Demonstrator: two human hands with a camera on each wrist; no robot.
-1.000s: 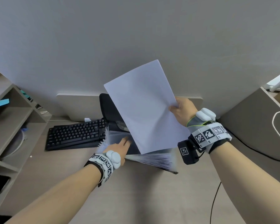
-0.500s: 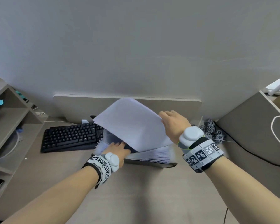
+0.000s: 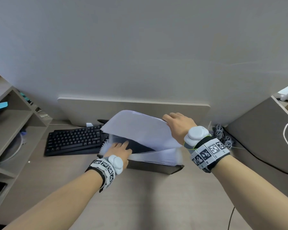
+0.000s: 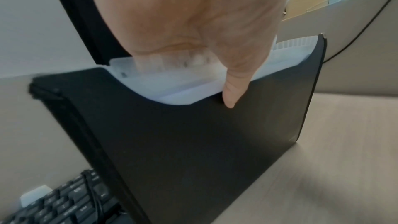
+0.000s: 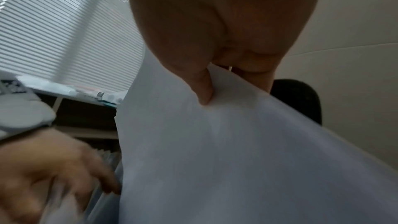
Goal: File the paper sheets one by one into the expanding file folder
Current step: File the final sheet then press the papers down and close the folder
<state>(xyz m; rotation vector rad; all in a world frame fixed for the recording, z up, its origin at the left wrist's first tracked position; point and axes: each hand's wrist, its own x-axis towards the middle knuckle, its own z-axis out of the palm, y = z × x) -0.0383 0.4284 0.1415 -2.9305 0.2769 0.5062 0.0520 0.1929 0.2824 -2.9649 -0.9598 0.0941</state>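
Paper sheet (image 3: 140, 131), blank and white, slants over the open top of the expanding file folder (image 4: 193, 142), its lower edge down among the pockets while its upper corner is pinched by the right hand (image 3: 178, 125), thumb on the near face and fingers behind, as the right wrist view shows. The sheet bows a little along its length. The folder stands upright on the pale wood counter (image 3: 156, 196), a black shell with translucent white dividers (image 4: 183, 81) fanned out inside; more white sheets already sit in the nearer pockets (image 3: 163, 157). The left hand (image 3: 118, 151) has its fingers pushed down between the dividers, holding a gap apart, with the thumb pressed on the outside of the black front wall; the fingers are hidden within the pockets, so I cannot tell how far they curl, though the hand appears to grip the front wall and dividers between thumb and fingers. Which pocket the sheet is entering is blurred in the head view. A black keyboard (image 3: 75, 141) lies on the counter just left of the folder, touching or nearly so. Open shelves (image 3: 12, 130) stand at the far left, and a tangle of grey cable (image 3: 223, 136) lies behind the right wrist, near a low partition (image 3: 133, 110) at the counter's back
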